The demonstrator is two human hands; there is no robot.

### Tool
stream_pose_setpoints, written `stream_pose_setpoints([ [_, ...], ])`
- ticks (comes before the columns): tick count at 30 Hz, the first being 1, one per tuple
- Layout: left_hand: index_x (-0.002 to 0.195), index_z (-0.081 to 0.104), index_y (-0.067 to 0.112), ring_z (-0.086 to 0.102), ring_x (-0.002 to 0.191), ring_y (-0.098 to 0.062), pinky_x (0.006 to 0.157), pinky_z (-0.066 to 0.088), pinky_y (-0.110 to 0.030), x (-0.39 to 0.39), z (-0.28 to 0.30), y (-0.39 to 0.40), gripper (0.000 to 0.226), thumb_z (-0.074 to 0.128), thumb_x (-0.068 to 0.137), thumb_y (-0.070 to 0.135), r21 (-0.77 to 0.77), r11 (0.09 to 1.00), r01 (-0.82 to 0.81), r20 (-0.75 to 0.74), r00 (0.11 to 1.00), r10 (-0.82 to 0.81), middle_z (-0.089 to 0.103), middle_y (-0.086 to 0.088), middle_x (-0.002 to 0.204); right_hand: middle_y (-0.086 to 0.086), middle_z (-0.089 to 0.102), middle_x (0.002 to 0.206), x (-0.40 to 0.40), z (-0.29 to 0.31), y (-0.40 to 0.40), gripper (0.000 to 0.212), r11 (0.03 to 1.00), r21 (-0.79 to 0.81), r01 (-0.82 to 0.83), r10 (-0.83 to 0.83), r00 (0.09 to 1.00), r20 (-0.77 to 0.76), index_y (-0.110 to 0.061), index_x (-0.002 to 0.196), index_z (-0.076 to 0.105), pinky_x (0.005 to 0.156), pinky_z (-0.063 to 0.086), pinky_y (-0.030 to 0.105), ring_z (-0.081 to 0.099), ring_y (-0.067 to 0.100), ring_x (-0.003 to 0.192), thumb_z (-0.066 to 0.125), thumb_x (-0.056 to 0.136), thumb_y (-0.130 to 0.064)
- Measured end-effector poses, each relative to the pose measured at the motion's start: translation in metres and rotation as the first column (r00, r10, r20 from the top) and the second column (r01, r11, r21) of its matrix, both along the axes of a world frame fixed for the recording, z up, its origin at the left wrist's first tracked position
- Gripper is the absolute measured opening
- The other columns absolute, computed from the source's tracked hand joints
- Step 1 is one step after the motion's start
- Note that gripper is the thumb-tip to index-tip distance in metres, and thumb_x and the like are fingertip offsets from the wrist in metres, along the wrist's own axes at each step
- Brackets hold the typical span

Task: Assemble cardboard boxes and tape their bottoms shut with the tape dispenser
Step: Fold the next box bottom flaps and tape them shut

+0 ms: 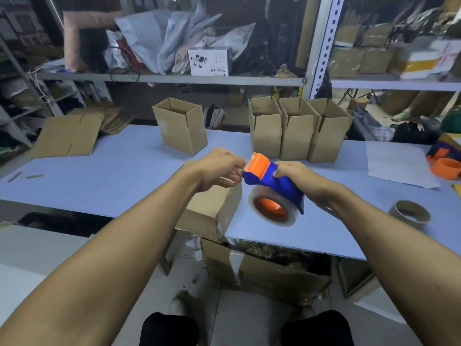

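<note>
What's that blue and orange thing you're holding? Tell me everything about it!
It is a tape dispenser, held in the air over the table's near edge. Its body looks like blue plastic, with an orange guard on top by the cutting end. A roll of clear tape on an orange core sits underneath, facing the camera. The right hand grips the blue handle, and the left hand pinches at the cutting end, probably finding the tape's end.
</note>
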State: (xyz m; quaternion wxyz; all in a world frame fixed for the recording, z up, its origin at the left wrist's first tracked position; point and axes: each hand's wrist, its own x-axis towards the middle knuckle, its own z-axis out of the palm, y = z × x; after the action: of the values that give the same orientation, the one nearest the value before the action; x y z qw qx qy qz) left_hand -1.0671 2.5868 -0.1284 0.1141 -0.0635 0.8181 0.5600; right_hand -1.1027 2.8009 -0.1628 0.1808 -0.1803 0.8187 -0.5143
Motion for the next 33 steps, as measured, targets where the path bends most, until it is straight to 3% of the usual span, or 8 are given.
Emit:
stream_pose_setpoints([
  [3,0.079,0.063,0.009,0.053,0.065,-0.017,0.063,0.048,-0.028,-0.007,0.008,0.004,0.015,0.056,0.091,0.012,-0.021,1.000,-0.010,0.014,1.000,0.010,0.057,-0.007,0.071,0.010,0.070,0.100,-0.002,0.005,0.004,0.046,0.998,-0.023,-0.050,0.051,0.997,0.057,-0.014,0.102,0.063,0.080,0.045,0.039,0.063,0.020,0.082,0.064,0.077,-0.052],
  [6,0.073,0.054,0.010,0.045,0.057,-0.016,0.058,0.045,-0.026,-0.012,0.009,0.008,0.022,0.046,0.093,0.008,-0.041,0.999,-0.031,0.016,0.999,0.031,0.049,-0.007,0.066,-0.003,0.065,0.112,-0.002,0.009,0.006,0.059,0.993,0.051,-0.102,0.101,0.995,0.021,-0.029,0.125,0.049,0.082,0.054,0.030,0.068,0.014,0.095,0.079,0.079,-0.049],
  [10,0.070,0.048,0.011,0.040,0.053,-0.015,0.048,0.040,-0.021,-0.016,0.008,0.012,0.027,0.040,0.095,0.009,-0.125,0.990,-0.071,-0.012,0.997,0.070,0.045,-0.005,0.063,-0.008,0.064,0.106,-0.005,0.008,0.004,0.063,0.992,0.090,-0.083,0.093,0.989,-0.116,-0.037,0.118,0.049,0.073,0.057,0.030,0.069,0.013,0.092,0.088,0.068,-0.045],
  [17,0.069,0.051,0.011,0.040,0.054,-0.016,0.047,0.032,-0.021,-0.018,0.012,0.021,0.028,0.047,0.097,0.010,-0.112,0.992,-0.065,-0.036,0.997,0.061,0.045,-0.005,0.064,-0.004,0.068,0.104,-0.010,-0.007,0.006,0.040,0.992,0.118,-0.055,0.071,0.988,-0.136,-0.035,0.106,0.058,0.090,0.054,0.046,0.067,0.019,0.098,0.069,0.069,-0.048],
  [21,0.078,0.057,0.009,0.039,0.054,-0.015,0.047,0.033,-0.022,-0.021,0.022,0.024,0.014,0.052,0.092,0.011,-0.099,0.991,-0.085,-0.024,0.996,0.083,0.046,-0.003,0.063,-0.003,0.059,0.104,0.000,-0.018,-0.007,0.044,0.999,-0.042,-0.028,0.024,0.996,-0.091,-0.030,0.117,0.046,0.080,0.048,0.034,0.058,0.018,0.094,0.055,0.076,-0.043],
  [24,0.075,0.056,0.010,0.039,0.052,-0.014,0.046,0.036,-0.022,-0.022,0.025,0.021,0.017,0.055,0.091,0.010,-0.054,0.994,-0.097,0.007,0.995,0.097,0.046,-0.002,0.060,-0.011,0.059,0.112,0.007,-0.020,-0.012,0.055,0.995,-0.103,-0.001,-0.017,0.984,-0.177,-0.041,0.129,0.037,0.079,0.051,0.031,0.060,0.011,0.100,0.061,0.082,-0.055],
  [27,0.078,0.060,0.009,0.047,0.059,-0.015,0.053,0.044,-0.023,-0.022,0.022,0.023,0.019,0.055,0.096,0.012,-0.013,0.992,-0.125,-0.001,0.992,0.125,0.053,-0.004,0.067,-0.012,0.061,0.103,0.012,-0.017,-0.019,0.048,0.987,-0.105,0.119,-0.145,0.945,-0.294,-0.049,0.121,0.040,0.060,0.052,0.034,0.063,0.013,0.090,0.059,0.082,-0.066],
  [33,0.072,0.064,0.011,0.053,0.068,-0.014,0.059,0.046,-0.025,-0.028,0.012,0.020,0.022,0.064,0.093,0.018,-0.202,0.960,-0.193,-0.196,0.968,0.154,0.061,-0.002,0.071,-0.010,0.059,0.089,0.008,-0.025,-0.027,0.036,0.963,-0.051,0.266,-0.265,0.883,-0.389,-0.040,0.107,0.048,0.067,0.053,0.040,0.058,0.014,0.082,0.060,0.081,-0.062],
])
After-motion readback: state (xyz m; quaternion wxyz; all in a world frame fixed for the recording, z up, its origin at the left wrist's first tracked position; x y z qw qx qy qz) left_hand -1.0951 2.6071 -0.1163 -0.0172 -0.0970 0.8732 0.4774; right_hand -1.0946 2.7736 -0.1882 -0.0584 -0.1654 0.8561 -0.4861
